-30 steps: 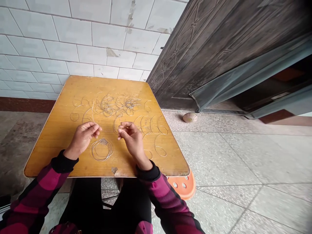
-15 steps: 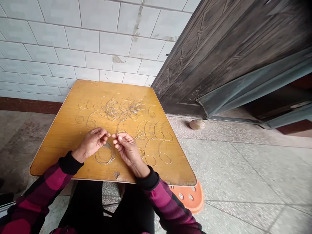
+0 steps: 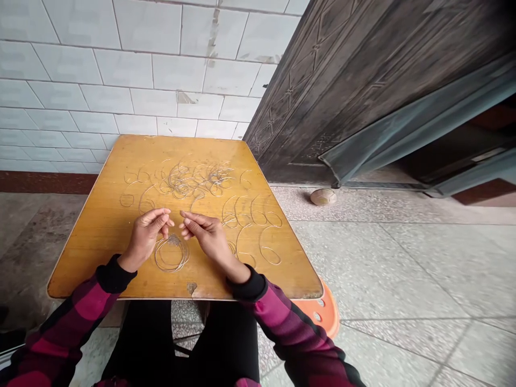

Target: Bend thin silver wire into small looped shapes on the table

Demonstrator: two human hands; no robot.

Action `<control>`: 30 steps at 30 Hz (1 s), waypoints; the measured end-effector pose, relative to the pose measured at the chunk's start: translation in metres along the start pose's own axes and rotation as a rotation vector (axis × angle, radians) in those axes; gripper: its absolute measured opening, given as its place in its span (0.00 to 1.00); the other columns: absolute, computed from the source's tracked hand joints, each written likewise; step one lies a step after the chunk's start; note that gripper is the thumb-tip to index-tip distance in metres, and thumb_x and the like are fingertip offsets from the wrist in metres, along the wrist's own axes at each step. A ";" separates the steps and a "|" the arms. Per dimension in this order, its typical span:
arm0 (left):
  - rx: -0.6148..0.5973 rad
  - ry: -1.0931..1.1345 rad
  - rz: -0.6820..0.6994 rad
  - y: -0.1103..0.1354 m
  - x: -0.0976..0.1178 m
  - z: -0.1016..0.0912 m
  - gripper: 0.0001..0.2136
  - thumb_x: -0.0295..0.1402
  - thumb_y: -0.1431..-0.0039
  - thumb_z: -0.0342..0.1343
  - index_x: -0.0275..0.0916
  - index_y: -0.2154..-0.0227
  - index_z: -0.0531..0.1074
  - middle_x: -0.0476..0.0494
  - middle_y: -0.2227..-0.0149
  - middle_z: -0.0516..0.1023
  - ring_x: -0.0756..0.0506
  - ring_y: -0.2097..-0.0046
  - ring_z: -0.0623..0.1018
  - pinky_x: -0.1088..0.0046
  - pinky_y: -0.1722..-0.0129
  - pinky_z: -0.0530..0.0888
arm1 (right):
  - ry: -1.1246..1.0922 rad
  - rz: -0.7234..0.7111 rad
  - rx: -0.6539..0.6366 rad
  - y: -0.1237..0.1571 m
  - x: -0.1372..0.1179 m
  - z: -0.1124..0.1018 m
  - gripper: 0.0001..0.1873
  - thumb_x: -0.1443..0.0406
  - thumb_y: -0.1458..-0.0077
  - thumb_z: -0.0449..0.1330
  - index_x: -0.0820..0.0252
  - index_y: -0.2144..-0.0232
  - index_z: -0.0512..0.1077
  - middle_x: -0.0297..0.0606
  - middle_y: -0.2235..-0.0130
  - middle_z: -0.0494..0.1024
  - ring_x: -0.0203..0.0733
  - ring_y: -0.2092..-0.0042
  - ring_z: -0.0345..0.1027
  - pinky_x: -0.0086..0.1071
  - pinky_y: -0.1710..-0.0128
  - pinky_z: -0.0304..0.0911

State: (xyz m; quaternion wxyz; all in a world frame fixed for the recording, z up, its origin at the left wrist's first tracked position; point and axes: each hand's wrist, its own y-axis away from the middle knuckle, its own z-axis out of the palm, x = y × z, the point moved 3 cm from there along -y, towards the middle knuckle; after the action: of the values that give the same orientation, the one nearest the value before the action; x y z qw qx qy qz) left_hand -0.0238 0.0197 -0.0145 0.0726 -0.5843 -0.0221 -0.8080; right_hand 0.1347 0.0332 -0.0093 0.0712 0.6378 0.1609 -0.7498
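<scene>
The left fingers [image 3: 160, 218] pinch a thin silver wire [image 3: 163, 211], its tip standing up just above them. The right fingers [image 3: 190, 222] are pressed together, thumb against forefinger, close beside the left ones; any wire between them is too fine to tell. Just below the hands, a coiled wire ring [image 3: 171, 253] lies flat on the yellow wooden worktop [image 3: 88, 258]. Farther out, loose wire loops [image 3: 269, 256] spread across the worktop, tangling into a dense clump [image 3: 189, 180] near its far edge. Magenta-and-black plaid sleeves [image 3: 84, 301] with black cuffs reach in from the near edge. An orange stool [image 3: 325, 312] shows past the near right corner, above a speckled stone floor [image 3: 382, 269]. Beyond stand a white tiled wall [image 3: 121, 70] and a dark embossed door [image 3: 342, 91].
</scene>
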 end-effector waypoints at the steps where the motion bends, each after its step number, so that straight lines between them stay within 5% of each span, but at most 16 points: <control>1: -0.005 -0.023 0.012 0.000 -0.001 -0.001 0.14 0.39 0.53 0.66 0.35 0.66 0.76 0.48 0.76 0.77 0.54 0.80 0.70 0.77 0.81 0.67 | 0.074 -0.018 -0.029 -0.002 -0.002 -0.001 0.15 0.58 0.46 0.61 0.56 0.58 0.78 0.34 0.70 0.79 0.32 0.74 0.71 0.30 0.72 0.70; 8: -0.061 -0.197 0.113 0.001 0.004 -0.004 0.13 0.41 0.44 0.59 0.36 0.64 0.77 0.46 0.74 0.77 0.53 0.79 0.71 0.76 0.78 0.69 | 0.588 -0.220 -0.113 -0.006 -0.014 -0.002 0.15 0.65 0.40 0.53 0.60 0.56 0.77 0.35 0.76 0.76 0.34 0.74 0.69 0.30 0.70 0.65; 16: -0.114 -0.286 0.103 0.001 0.007 -0.002 0.09 0.37 0.44 0.60 0.35 0.68 0.78 0.45 0.74 0.77 0.52 0.78 0.72 0.77 0.77 0.70 | 0.870 -0.322 -0.162 -0.001 -0.019 0.000 0.15 0.72 0.41 0.52 0.63 0.59 0.77 0.40 0.69 0.78 0.36 0.67 0.70 0.30 0.64 0.63; 30: -0.201 -0.415 0.095 0.000 0.006 -0.002 0.10 0.37 0.43 0.57 0.36 0.73 0.76 0.46 0.78 0.77 0.51 0.80 0.72 0.75 0.77 0.69 | 0.755 -0.271 -0.018 -0.004 -0.015 -0.005 0.12 0.69 0.42 0.53 0.62 0.65 0.77 0.38 0.71 0.79 0.36 0.71 0.72 0.29 0.69 0.65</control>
State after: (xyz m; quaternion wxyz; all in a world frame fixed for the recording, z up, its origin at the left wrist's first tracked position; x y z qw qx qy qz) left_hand -0.0275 0.0192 -0.0096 0.0458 -0.7426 0.0714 -0.6644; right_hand 0.1407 0.0369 0.0053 -0.0870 0.8409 0.2652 -0.4637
